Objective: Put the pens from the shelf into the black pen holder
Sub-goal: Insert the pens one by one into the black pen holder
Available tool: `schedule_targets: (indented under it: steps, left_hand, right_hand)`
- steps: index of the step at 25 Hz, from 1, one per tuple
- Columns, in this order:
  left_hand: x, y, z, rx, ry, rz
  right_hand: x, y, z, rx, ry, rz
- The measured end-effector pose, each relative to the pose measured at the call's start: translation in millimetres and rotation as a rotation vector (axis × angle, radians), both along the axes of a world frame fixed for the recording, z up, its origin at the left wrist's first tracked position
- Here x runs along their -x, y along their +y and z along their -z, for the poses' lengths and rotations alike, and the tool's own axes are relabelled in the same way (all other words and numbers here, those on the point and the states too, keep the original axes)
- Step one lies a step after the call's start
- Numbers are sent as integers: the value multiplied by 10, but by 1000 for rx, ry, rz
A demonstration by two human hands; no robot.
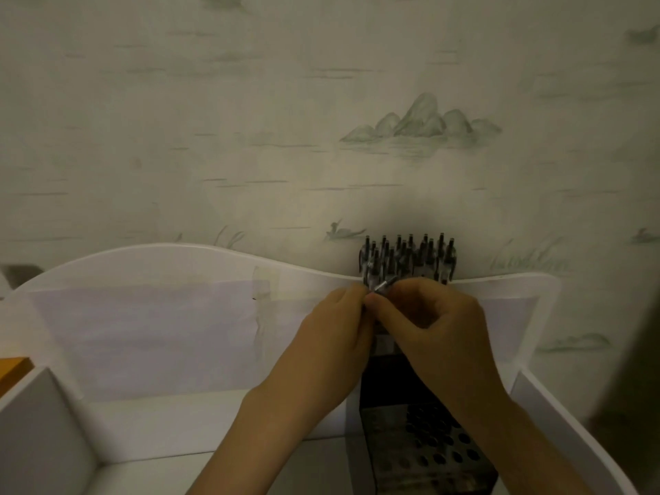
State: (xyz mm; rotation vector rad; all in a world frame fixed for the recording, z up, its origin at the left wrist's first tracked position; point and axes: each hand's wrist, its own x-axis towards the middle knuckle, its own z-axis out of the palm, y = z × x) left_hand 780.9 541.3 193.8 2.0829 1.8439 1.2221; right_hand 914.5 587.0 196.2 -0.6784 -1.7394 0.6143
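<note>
Holding a bunch of pens (409, 259) upright with left hand (343, 326) and right hand (439, 323), fingers curled tight around middles, just above black pen holder (425, 444) on shelf (160, 351). Light, hard, slippery; best gripped mid-bunch.

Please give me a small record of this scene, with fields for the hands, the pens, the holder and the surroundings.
left hand: fingers curled on the bundle of pens
right hand: fingers curled on the same bundle, touching the left hand
pens: many, bunched upright, tops above both hands
pen holder: black, perforated, directly below the hands
shelf: white, wavy back panel, paper taped on it
wall: pale wallpaper with a mountain drawing
pens inside holder: cannot tell, hands hide the lower ends
</note>
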Motion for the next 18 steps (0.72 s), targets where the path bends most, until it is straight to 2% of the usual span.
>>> schedule_targets:
  steps: [3, 5, 6, 8, 12, 14, 18]
  left_hand:
    - [-23, 10, 8, -44, 40, -15]
    - [6, -26, -2, -57, 78, -62]
    - [45, -48, -2, -69, 95, -96]
    - [145, -92, 9, -78, 137, -162]
    - [235, -139, 16, -40, 201, -161]
    - [225, -147, 22, -58, 212, -156]
    - [216, -165, 39, -80, 222, -175]
  right_hand:
    - [-20, 57, -44, 139, 106, -81]
    - [-112, 96, -147, 221, 245, -101]
    - [-176, 126, -221, 236, 319, -91]
    - [-327, 196, -371, 132, 364, 0]
    - [-455, 314, -494, -196, 76, 246]
    - [-430, 368, -467, -246, -20, 298]
    - [-381, 438, -419, -266, -65, 298]
